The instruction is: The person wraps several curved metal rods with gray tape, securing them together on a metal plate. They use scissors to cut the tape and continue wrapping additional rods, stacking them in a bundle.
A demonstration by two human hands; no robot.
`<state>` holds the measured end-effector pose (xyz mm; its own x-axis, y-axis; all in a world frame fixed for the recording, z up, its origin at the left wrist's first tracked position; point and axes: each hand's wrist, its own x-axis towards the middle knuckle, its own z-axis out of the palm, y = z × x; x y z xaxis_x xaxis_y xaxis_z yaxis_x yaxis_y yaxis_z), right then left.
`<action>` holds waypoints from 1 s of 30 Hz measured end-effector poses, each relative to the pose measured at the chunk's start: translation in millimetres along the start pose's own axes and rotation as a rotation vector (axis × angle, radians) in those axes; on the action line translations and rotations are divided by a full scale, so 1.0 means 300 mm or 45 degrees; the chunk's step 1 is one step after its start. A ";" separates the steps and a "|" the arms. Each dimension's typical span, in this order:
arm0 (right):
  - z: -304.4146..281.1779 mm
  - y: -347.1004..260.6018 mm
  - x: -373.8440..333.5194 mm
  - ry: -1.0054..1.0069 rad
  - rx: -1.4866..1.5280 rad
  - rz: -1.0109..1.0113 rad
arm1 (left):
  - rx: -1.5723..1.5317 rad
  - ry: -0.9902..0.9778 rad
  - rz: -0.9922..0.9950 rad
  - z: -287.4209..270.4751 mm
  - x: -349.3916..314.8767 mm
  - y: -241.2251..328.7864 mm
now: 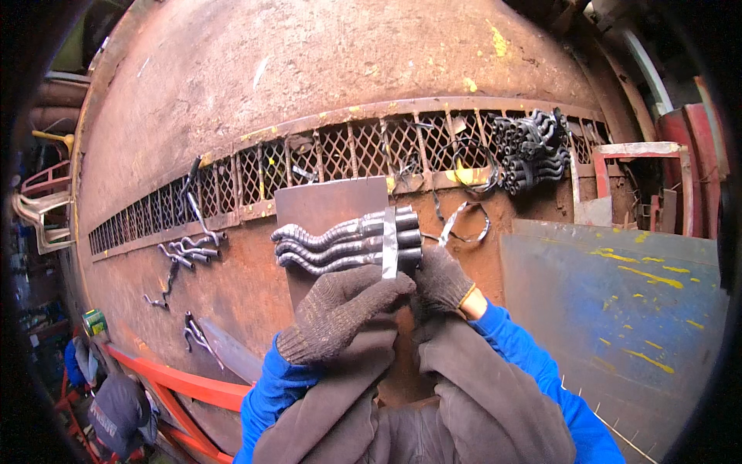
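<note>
We look down on a rust-brown workshop floor [355, 62] crossed by a long, curving, diamond-mesh metal grating [367, 147], with smears of yellow paint here and there. Near the middle, a flat brownish-grey rectangular sheet [328, 197] lies just in front of the person's knees, and over it sits a bundle of dark, shiny, wavy bent metal tubes [332, 241], side by side, their straighter ends to the right. A flat silver strip [389, 241] crosses the bundle near those ends. We see the left grip [348, 309], in a dark grey-brown knitted glove, drawn narrow on the strip's lower end. The right grip [439, 284], gloved alike, is curled just beside the tubes' right ends; we cannot tell whether it holds anything. Farther right, a pile of black bent tubes [533, 151] rests on the grating, and a large blue-grey metal sheet [603, 309] streaked with yellow lies nearer us. Off to the left we find loose bent tubes [189, 251], a red metal frame [185, 387] and another person in dark clothing [120, 414].
</note>
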<state>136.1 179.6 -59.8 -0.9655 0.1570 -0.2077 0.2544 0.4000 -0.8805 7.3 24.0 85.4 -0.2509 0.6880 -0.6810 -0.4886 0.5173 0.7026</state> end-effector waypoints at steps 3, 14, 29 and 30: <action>0.010 0.011 -0.072 -0.197 -0.164 0.021 | 0.205 -0.031 0.147 -0.004 0.012 -0.005; -0.297 -0.362 -0.125 -0.647 -0.146 0.152 | 0.147 -0.109 0.157 -0.038 0.019 -0.050; -0.456 -0.345 -0.084 0.472 0.478 0.491 | 0.118 0.000 0.759 0.056 0.129 0.136; -0.457 -0.353 -0.100 0.402 0.586 0.440 | 0.300 0.054 0.941 0.057 0.144 0.107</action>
<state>145.6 256.3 98.2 -0.7518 0.4929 -0.4380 0.4300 -0.1370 -0.8924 -4.9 78.9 82.0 -0.4763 0.8790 -0.0224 0.0071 0.0293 0.9995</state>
